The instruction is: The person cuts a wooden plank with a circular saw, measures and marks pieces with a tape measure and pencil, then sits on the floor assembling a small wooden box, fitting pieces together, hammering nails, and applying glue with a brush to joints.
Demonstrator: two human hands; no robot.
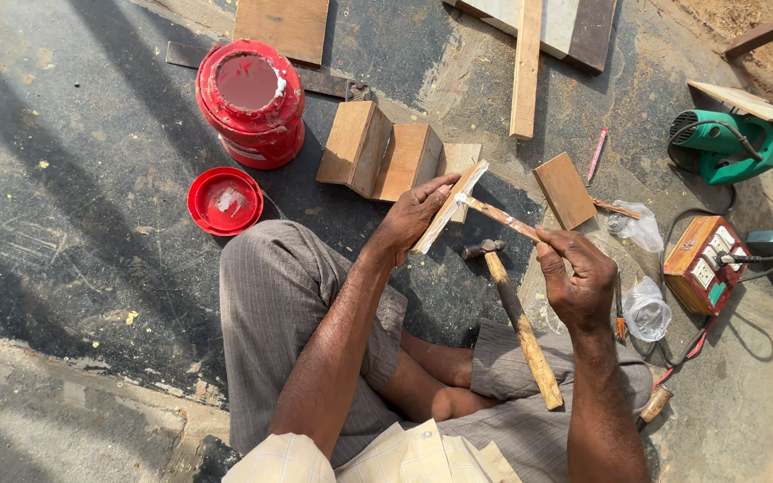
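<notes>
Here the left hand (413,219) closes its grip around a short flat wooden strip (449,207), fingers wrapped over the pale edge so that the piece stands tilted above the lap. The right hand (576,277) pinches the near end of a thin wooden stick (501,219) between thumb and fingertips, a narrow grip, and the stick's far end meets the face of the strip at an angle; a white smear shows at that contact, possibly glue, though this cannot be confirmed. Holding both pieces up, clear of the ground, keeps the contact point in plain view of the seated person. Directly below the two pieces lies a hammer (516,317), its metal head near the strip and its wooden handle running down across the right knee, within easy reach of either hand. The person sits cross-legged on a dark, paint-flecked floor (73,179). Just beyond the left hand stand several small wooden blocks (378,152), and a single square block (565,190) lies to the right of them. Farther left sits an open red paint can (250,100) with its red lid (225,200) laid flat beside it. To the right lie a pencil (597,155), two crumpled plastic bags (646,309), a switch box (704,264) with trailing cables, and a green power tool (726,143). Longer boards (527,63) lie at the top edge.
</notes>
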